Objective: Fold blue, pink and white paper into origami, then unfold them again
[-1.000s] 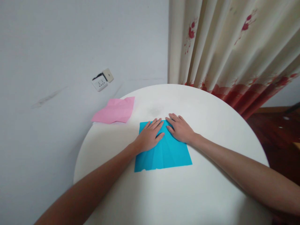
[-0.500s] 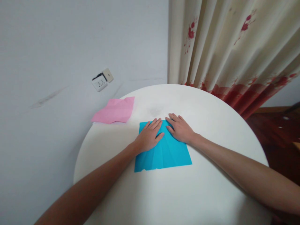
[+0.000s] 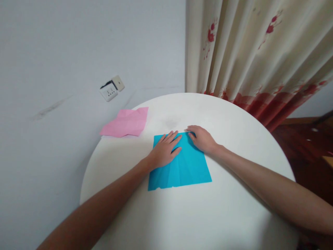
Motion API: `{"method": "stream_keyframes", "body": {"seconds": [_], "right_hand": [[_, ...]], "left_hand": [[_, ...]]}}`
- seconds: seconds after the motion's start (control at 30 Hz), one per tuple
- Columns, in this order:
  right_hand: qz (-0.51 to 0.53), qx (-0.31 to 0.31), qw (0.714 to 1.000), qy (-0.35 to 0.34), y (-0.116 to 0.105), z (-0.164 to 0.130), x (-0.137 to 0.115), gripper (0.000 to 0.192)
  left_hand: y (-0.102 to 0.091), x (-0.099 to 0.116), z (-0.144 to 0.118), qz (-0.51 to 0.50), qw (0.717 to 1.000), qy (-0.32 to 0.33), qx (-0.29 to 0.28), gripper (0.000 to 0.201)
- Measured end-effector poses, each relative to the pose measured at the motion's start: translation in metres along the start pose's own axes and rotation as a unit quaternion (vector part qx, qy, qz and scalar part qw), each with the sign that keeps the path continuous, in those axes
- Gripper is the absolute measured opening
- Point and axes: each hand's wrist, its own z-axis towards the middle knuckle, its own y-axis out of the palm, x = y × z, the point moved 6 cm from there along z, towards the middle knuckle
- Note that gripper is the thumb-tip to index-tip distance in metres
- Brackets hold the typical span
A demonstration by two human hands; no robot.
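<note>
A sheet of blue paper [image 3: 191,168] with faint creases lies flat on the white round table [image 3: 179,218]. Its near edge is slightly ragged. Spread flat over the upper left of this sheet is my left hand [image 3: 164,150], fingers apart and thumb out to the right. My right hand [image 3: 204,139] is at the sheet's far right corner, with bent fingers over the far edge and the thumb drawn in close to them. That corner is hidden beneath the hand.
A creased sheet of pink paper [image 3: 127,123] lies at the table's back left edge, partly overhanging it. Behind stands a pale wall with a power socket [image 3: 109,92]. A cream and red curtain [image 3: 234,52] hangs at the back right.
My right hand has slid a little to the far side, its fingers going from stretched flat to curled at the paper's far edge. My left hand stays flat on the blue paper.
</note>
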Motion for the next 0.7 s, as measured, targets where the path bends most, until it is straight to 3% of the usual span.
{"method": "stream_keyframes", "body": {"seconds": [0.17,0.37,0.53,0.7], "right_hand": [[0.015,-0.014,0.999,0.041,-0.007,0.004,0.025,0.03],[-0.021,-0.052,0.998,0.022,-0.009,0.0,0.022,0.035],[-0.013,-0.081,0.994,0.067,-0.011,0.001,0.024,0.033],[-0.016,-0.087,0.992,0.092,-0.01,0.004,0.03,0.025]], "left_hand": [[0.001,0.0,0.0,-0.004,1.0,0.01,0.001,0.056],[-0.001,0.004,-0.001,-0.015,0.999,0.029,-0.007,0.055],[-0.001,0.005,-0.001,-0.029,0.999,0.039,-0.01,0.063],[-0.006,0.006,-0.001,-0.036,0.998,0.038,0.033,0.066]]}}
